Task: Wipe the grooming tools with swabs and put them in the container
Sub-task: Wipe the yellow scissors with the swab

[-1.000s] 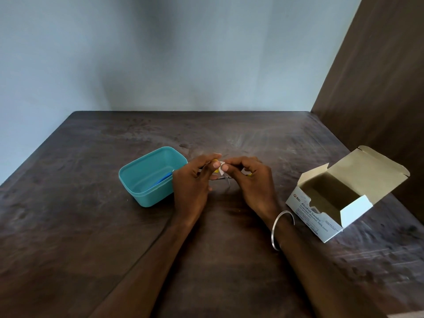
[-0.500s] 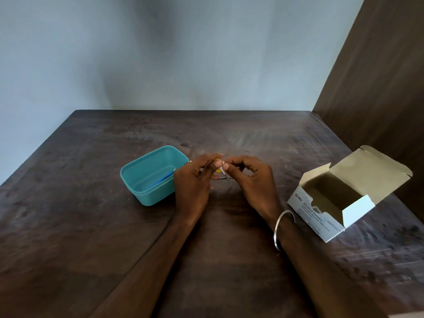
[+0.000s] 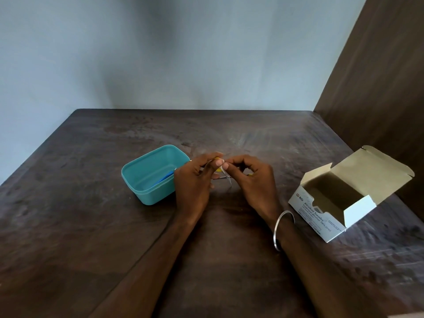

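Left hand (image 3: 195,180) pinches small yellow-handled tool (image 3: 226,177); right hand (image 3: 252,177) pinches white swab (image 3: 222,162) on it, rubbing. Teal container (image 3: 146,193) close by, ready for drop-in.

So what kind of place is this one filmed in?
Probably a plain room at home: a worn dark wooden table pushed into a corner against a bare pale wall, with a wooden panel on the right.

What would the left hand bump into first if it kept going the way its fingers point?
Most likely the right hand: the left hand points its fingers toward it, the small tool pinched between them. Depth is unclear.
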